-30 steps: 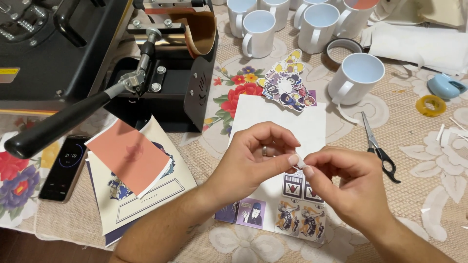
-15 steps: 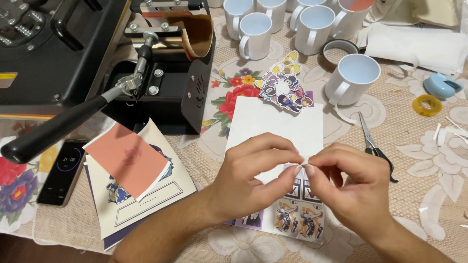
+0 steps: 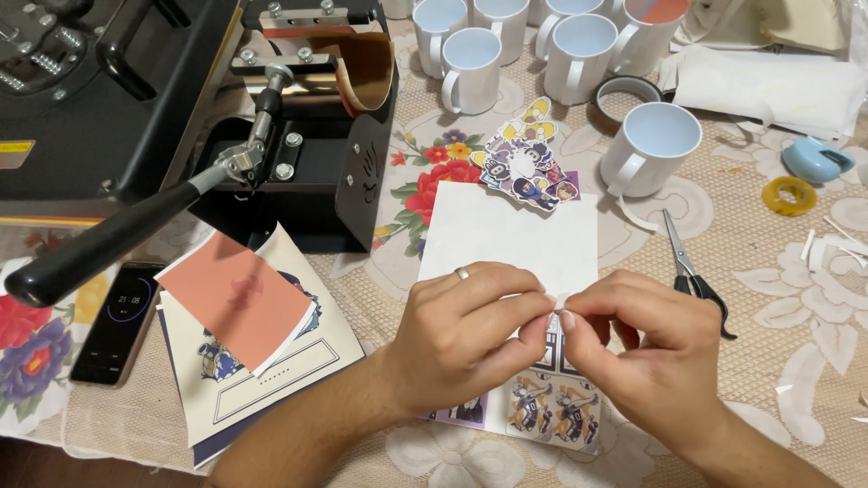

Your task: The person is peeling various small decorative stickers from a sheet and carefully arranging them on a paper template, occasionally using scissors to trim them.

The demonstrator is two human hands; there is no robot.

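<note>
Hands unmoved; paper scrap (image 3: pixel 558 301) pinched between fingertips.

Head camera looks steeply down, close over table (image 3: pixel 778 271).

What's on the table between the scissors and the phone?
In the head view, between the scissors and the phone lie a stack of printed sheets, a white paper, and both hands, left and right.
</note>
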